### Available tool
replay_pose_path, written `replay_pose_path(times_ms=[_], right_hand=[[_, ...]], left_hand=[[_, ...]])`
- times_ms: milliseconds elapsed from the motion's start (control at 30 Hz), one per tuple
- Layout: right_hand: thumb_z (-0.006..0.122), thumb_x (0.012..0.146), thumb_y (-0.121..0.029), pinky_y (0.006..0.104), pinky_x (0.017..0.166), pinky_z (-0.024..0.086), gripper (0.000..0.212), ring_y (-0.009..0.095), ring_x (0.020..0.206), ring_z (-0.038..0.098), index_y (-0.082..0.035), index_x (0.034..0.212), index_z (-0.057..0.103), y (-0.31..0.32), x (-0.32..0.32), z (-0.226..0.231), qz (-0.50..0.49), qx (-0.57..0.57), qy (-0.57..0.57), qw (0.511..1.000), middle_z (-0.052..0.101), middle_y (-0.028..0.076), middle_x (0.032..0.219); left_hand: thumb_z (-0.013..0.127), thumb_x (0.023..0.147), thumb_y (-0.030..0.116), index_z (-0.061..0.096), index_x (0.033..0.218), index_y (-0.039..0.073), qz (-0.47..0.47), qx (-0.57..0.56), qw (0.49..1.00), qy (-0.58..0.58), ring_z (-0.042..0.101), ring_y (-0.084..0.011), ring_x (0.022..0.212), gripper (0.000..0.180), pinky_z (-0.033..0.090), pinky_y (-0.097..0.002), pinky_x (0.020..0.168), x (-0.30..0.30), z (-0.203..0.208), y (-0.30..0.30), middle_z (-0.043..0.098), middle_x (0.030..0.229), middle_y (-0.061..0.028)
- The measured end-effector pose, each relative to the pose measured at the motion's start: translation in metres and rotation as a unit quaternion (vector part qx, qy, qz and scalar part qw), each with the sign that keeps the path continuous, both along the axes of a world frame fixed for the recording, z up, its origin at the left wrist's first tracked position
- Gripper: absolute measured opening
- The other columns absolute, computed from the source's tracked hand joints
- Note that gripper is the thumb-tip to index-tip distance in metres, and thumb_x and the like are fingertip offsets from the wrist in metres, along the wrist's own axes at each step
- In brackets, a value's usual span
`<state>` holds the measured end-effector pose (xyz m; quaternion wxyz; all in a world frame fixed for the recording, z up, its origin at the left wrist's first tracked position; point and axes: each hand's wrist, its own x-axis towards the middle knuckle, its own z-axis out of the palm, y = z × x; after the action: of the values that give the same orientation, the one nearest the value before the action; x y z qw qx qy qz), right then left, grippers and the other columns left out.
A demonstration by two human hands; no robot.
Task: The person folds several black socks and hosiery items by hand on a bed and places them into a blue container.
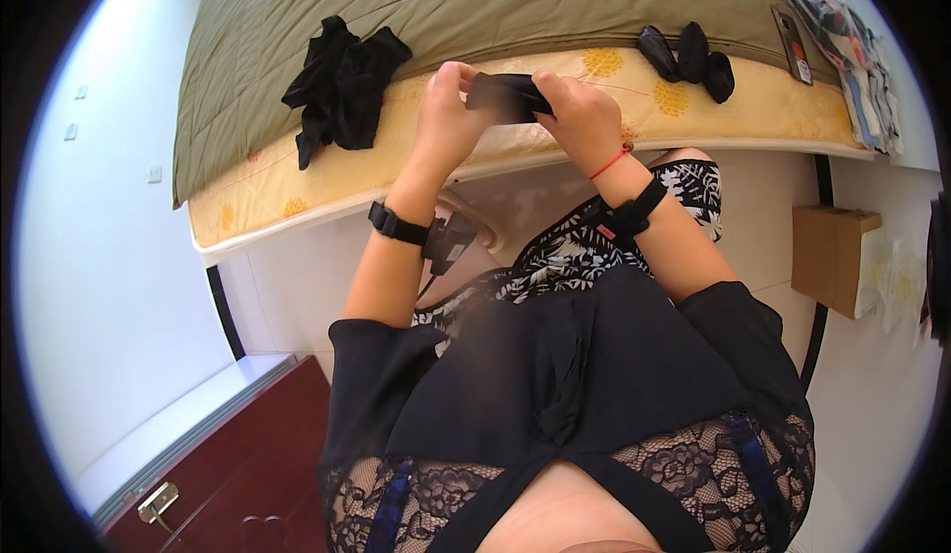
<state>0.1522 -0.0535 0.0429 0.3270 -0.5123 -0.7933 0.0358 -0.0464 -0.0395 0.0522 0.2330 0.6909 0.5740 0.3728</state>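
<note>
Head view: left hand [446,112] and right hand [584,115], fingers of both grasping one black cloth [509,100] between them, near the mattress [258,194] edge. Likely part-way: three compact bundles [691,54], right, seem done; loose pile [349,88], left, seems undone.

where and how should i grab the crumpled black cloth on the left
Probably best pinched by the narrow tail of the crumpled black cloth, coming from the near side: that tail lies on the yellow mattress, pointing toward its near edge, while the rest is bunched.
</note>
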Motion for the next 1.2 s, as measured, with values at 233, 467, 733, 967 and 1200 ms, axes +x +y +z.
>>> replay_pose_path(times_ms=[233, 467, 733, 967, 1200], right_hand=[[0.077, 0.068, -0.011, 0.0411, 0.06, 0.049, 0.045, 0.03, 0.073, 0.063, -0.014, 0.106, 0.054, 0.001, 0.002, -0.006, -0.005, -0.006, -0.036, 0.999, 0.063, 0.007, 0.078], [0.077, 0.067, -0.009, 0.0409, 0.06, 0.049, 0.046, 0.03, 0.072, 0.063, -0.014, 0.106, 0.053, 0.002, 0.0, -0.008, 0.008, 0.014, -0.042, 0.999, 0.063, 0.007, 0.08], [0.07, 0.077, -0.001, 0.0338, 0.058, 0.049, 0.033, 0.021, 0.067, 0.061, -0.008, 0.101, 0.049, 0.006, -0.007, -0.027, 0.088, -0.094, 0.227, 0.965, 0.06, 0.008, 0.078], [0.068, 0.088, -0.007, 0.0196, 0.056, 0.044, 0.023, 0.006, 0.065, 0.053, -0.008, 0.096, 0.046, -0.002, 0.009, -0.002, 0.14, -0.455, 0.49, 0.73, 0.057, 0.0, 0.079], [0.07, 0.089, -0.018, 0.0263, 0.064, 0.056, 0.037, 0.013, 0.087, 0.062, 0.0, 0.119, 0.056, -0.003, 0.006, 0.019, 0.095, -0.439, 0.429, 0.784, 0.061, 0.007, 0.106]], left_hand=[[0.058, 0.072, -0.006, 0.06, 0.104, 0.005, -0.04, -0.026, 0.999, 0.023, 0.059, -0.0252, 0.098, 0.034, 0.05, -0.0335, 0.076, -0.004, 0.024, -0.008, 0.059, 0.108, -0.0104], [0.048, 0.072, -0.009, 0.048, 0.139, 0.009, -0.213, -0.289, 0.88, -0.311, 0.044, -0.0219, 0.13, 0.07, 0.052, -0.0362, 0.091, -0.001, 0.028, -0.016, 0.045, 0.138, -0.0092], [0.067, 0.087, 0.005, 0.062, 0.124, 0.006, -0.197, -0.131, 0.961, -0.141, 0.059, -0.0158, 0.104, 0.037, 0.05, -0.0296, 0.09, 0.0, 0.003, -0.009, 0.063, 0.117, -0.0022], [0.064, 0.078, -0.008, 0.071, 0.106, 0.007, -0.154, -0.026, 0.979, -0.132, 0.062, -0.0209, 0.1, 0.033, 0.049, -0.0308, 0.089, -0.005, 0.001, -0.015, 0.067, 0.107, -0.0075], [0.066, 0.076, -0.01, 0.069, 0.108, 0.005, -0.191, -0.025, 0.974, -0.12, 0.06, -0.0214, 0.106, 0.035, 0.047, -0.0311, 0.094, -0.001, 0.012, -0.018, 0.065, 0.11, -0.0069]])
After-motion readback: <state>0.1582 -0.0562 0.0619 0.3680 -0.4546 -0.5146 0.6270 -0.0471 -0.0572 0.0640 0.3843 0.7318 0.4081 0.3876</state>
